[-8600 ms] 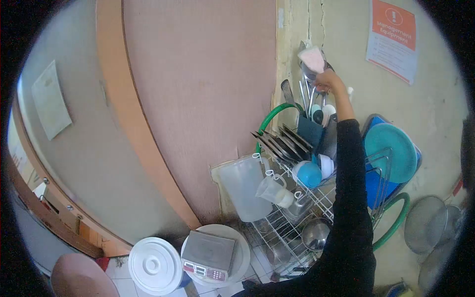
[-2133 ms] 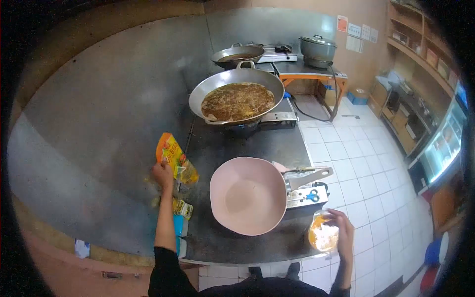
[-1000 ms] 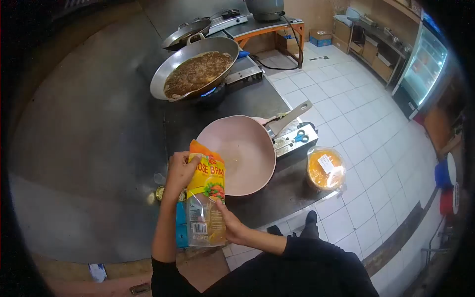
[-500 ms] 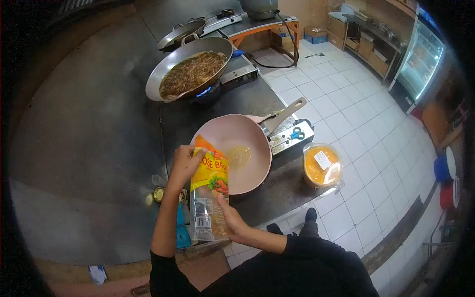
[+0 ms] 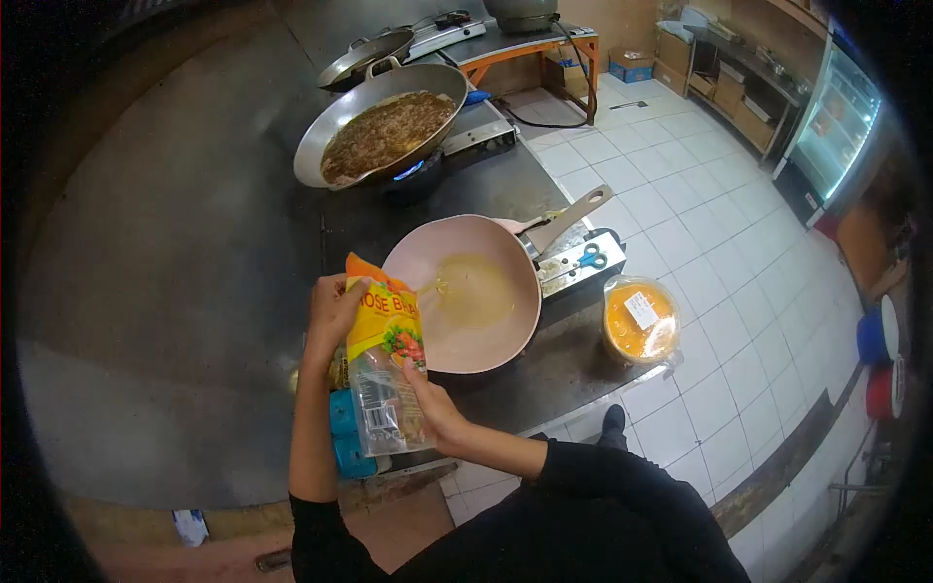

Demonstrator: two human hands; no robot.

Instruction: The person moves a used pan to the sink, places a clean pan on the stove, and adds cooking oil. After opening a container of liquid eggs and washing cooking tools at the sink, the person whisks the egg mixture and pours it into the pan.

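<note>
A cooking oil pouch point(image 5: 381, 340), clear plastic with a yellow and orange printed top, is tilted over the near left rim of a pink frying pan point(image 5: 413, 251). My left hand point(image 5: 333, 313) grips its upper left edge near the top. Lower down, my right hand point(image 5: 434, 408) holds its right side, thumb across the front. From the pouch's right edge a thin stream of oil runs into the pan, where a pale yellow pool point(image 5: 478, 296) spreads over the bottom.
Beyond the pan, a large wok point(image 5: 309, 154) of brown bubbling contents sits over a blue flame. Blue-handled scissors point(image 5: 591, 257) lie on the stove's edge beside the pan handle point(image 5: 575, 216). A plastic-wrapped orange tub point(image 5: 641, 325) stands at the counter's right edge.
The oil pool in the pan has grown wider, and a stream from the pouch now shows. Both hands and the pouch have shifted slightly left of the pan.
</note>
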